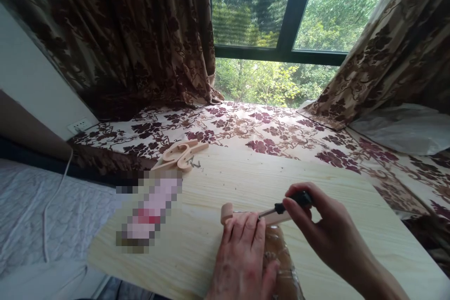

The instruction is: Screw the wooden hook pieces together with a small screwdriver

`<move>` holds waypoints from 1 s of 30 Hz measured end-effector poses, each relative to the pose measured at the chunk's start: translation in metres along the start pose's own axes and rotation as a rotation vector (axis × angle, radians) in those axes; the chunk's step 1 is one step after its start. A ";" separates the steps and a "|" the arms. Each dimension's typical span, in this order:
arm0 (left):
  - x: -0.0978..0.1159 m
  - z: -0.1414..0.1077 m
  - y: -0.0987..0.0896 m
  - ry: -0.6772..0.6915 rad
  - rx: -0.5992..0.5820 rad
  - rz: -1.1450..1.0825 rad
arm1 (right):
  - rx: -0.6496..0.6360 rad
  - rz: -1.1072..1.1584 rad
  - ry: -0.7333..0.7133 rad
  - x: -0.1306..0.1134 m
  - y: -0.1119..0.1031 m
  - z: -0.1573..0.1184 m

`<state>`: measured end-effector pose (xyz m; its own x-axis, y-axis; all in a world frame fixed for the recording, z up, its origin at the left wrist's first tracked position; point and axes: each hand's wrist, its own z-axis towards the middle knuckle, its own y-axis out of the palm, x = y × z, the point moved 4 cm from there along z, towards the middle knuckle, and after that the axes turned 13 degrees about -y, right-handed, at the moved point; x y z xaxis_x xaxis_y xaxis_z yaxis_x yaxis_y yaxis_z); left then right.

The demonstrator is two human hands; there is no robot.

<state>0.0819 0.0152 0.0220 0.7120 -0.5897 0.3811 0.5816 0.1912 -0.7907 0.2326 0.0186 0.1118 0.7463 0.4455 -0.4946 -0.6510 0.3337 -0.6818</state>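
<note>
My right hand (321,225) grips the black handle of a screwdriver (298,200), whose metal shaft slants down and left. The shaft's tip meets a pale wooden piece (276,218) just beyond my left fingertips. My left hand (241,253) lies flat, fingers stretched out, pressing on the wooden piece and on a brown block wrapped in clear plastic (281,262). A rounded wooden end (227,213) sticks out left of my left fingers. Whatever lies under my left palm is hidden.
Curved wooden parts (176,155) and several small screws (194,164) lie at the far left of the light wooden table (218,183). A blurred-out pink item (154,208) is on the left. Beyond are a floral-covered ledge (260,126), curtains and a window.
</note>
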 end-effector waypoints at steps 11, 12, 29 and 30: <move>0.004 0.009 -0.015 0.049 -0.065 0.042 | -0.106 0.018 0.023 -0.001 0.007 0.002; 0.004 0.009 -0.015 0.045 -0.071 0.039 | -0.122 0.025 0.001 -0.003 0.007 0.003; 0.007 0.007 -0.014 -0.001 -0.102 0.013 | -0.271 0.081 -0.036 0.002 0.023 0.040; 0.008 0.007 -0.014 -0.006 -0.110 0.012 | -0.279 0.067 -0.057 -0.001 0.022 0.037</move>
<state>0.0819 0.0137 0.0394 0.7214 -0.5829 0.3739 0.5263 0.1106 -0.8431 0.2125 0.0565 0.1179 0.6891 0.5071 -0.5176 -0.6290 0.0639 -0.7748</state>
